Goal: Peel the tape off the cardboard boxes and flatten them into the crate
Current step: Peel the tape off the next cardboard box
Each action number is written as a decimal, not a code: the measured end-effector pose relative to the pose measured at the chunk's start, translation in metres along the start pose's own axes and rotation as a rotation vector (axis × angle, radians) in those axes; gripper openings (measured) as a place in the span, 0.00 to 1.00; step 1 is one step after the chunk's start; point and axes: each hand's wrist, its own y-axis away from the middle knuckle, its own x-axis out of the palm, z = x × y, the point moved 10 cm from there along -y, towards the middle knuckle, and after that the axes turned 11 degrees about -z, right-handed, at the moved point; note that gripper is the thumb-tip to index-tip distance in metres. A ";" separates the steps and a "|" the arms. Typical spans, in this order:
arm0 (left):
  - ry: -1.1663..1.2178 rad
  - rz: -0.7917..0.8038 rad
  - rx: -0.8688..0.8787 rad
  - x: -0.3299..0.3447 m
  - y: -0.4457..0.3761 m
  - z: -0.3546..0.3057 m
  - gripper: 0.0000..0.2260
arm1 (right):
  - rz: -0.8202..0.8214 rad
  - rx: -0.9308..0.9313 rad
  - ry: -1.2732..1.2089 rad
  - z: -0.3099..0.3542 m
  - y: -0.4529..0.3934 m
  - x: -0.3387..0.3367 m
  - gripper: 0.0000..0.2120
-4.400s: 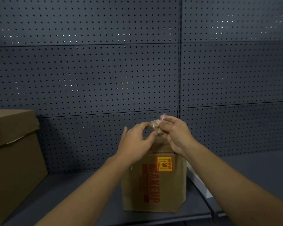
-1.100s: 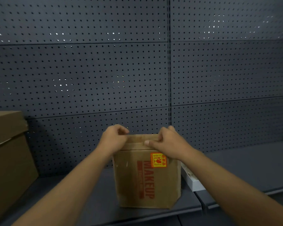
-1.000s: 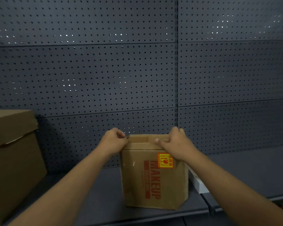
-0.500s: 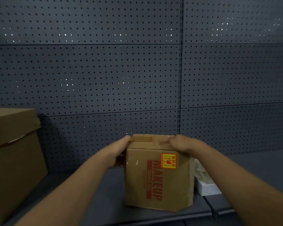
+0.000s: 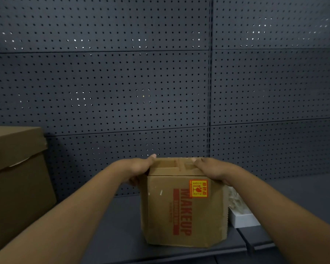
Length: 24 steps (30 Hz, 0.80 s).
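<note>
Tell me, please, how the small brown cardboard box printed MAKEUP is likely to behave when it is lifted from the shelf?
The small brown cardboard box printed MAKEUP probably lifts lightly: its top looks open and hollow. Its walls may flex, since the lower corners look crumpled. The left hand and right hand grip opposite top edges, so it should stay level.

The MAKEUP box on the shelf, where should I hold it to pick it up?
Hold the MAKEUP box by its two upright side walls near the top, one hand from each side, much as the left hand and right hand sit now. It stands upright and its top looks open, so the top flaps probably give poor hold, and the bottom rests on the shelf.
</note>
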 end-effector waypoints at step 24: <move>0.338 -0.131 -0.117 0.001 0.005 0.024 0.46 | -0.335 0.141 0.243 -0.006 0.017 -0.030 0.55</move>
